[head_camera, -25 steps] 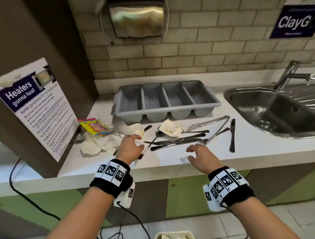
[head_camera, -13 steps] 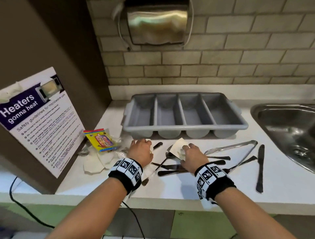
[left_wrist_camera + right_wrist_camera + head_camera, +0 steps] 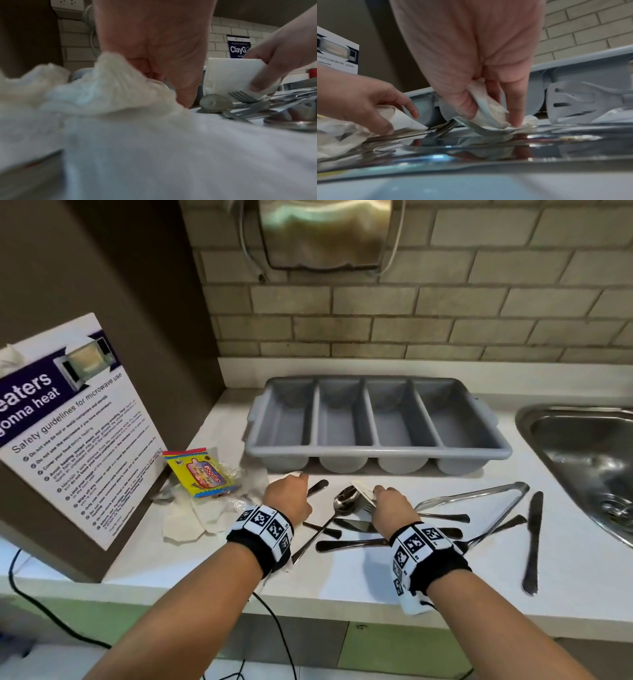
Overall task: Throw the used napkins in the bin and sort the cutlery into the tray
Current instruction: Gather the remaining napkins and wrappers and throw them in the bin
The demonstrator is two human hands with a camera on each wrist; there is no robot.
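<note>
An empty grey four-slot cutlery tray [image 3: 376,451] stands at the back of the white counter. In front of it lie a spoon [image 3: 346,501], forks, knives and other cutlery in a loose heap. My left hand [image 3: 289,498] grips a crumpled napkin [image 3: 109,83] at the heap's left end. My right hand [image 3: 388,503] pinches a folded napkin [image 3: 489,113] between thumb and fingers, just above a fork [image 3: 243,96]. More used napkins [image 3: 191,518] lie further left. No bin is in view.
A yellow snack wrapper [image 3: 200,475] sits on the napkins beside a leaning notice board [image 3: 68,433]. Metal tongs [image 3: 479,498] and a lone knife [image 3: 532,539] lie to the right. A steel sink [image 3: 589,460] sits at the far right. A towel dispenser [image 3: 325,234] hangs above.
Both hands have reached forward from the counter's front edge into the cutlery heap. The left has closed on the crumpled napkin, the right on the folded one. The view has moved closer.
</note>
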